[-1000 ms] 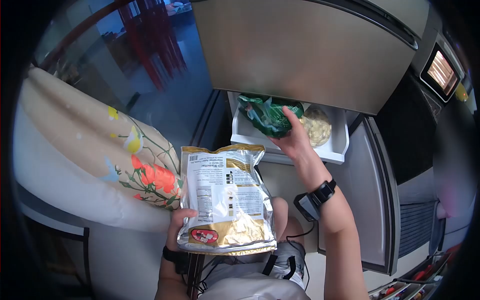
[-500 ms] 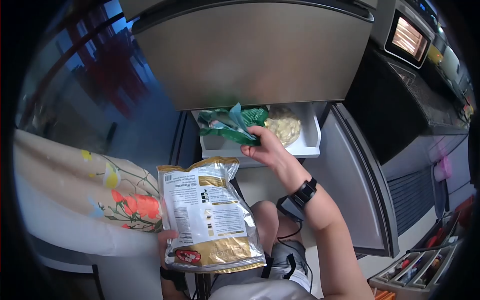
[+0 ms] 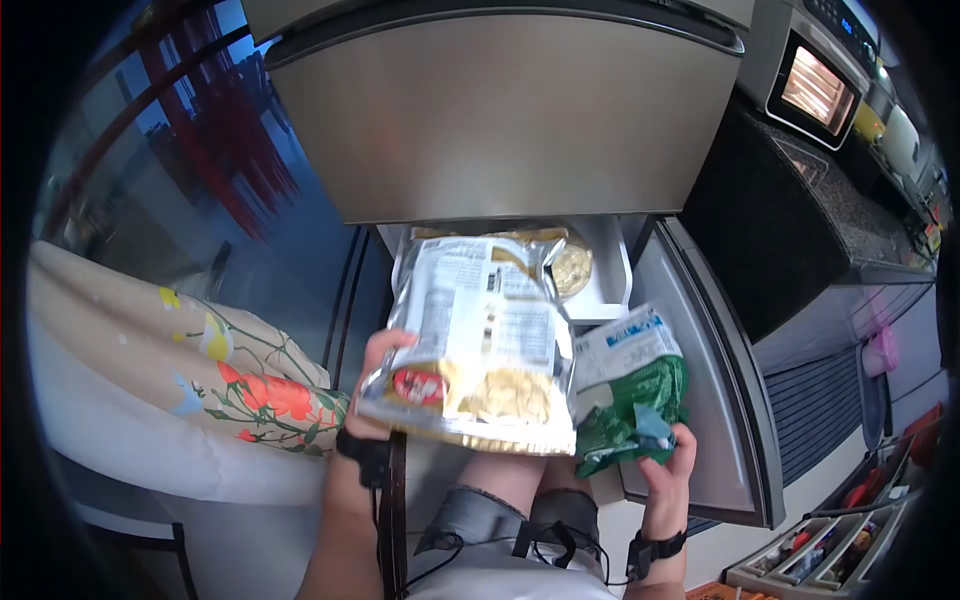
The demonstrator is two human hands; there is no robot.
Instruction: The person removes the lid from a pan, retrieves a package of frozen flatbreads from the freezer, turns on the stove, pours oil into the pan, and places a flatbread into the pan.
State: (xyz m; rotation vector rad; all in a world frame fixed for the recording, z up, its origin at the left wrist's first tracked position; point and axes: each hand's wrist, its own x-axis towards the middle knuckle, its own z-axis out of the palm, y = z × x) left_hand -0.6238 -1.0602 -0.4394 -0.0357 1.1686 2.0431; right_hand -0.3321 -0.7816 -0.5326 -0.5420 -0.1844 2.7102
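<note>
My left hand is closed on the left edge of a large silver and gold food bag. The bag covers much of the open white drawer, and its printed label faces me. To the right, my right hand grips the bottom end of a green and white plastic bag, which hangs in front of the open door. A clear bag of pale, chunky food sits in the drawer, partly hidden behind the silver bag.
A steel refrigerator front rises above the drawer. At the right, a lower door stands swung out. A flowered cloth hangs on the left. An oven with a lit window stands on the dark counter.
The green bag has come out of the drawer and moved right and toward me in my right hand. My left hand has carried the silver bag up and forward over the drawer.
</note>
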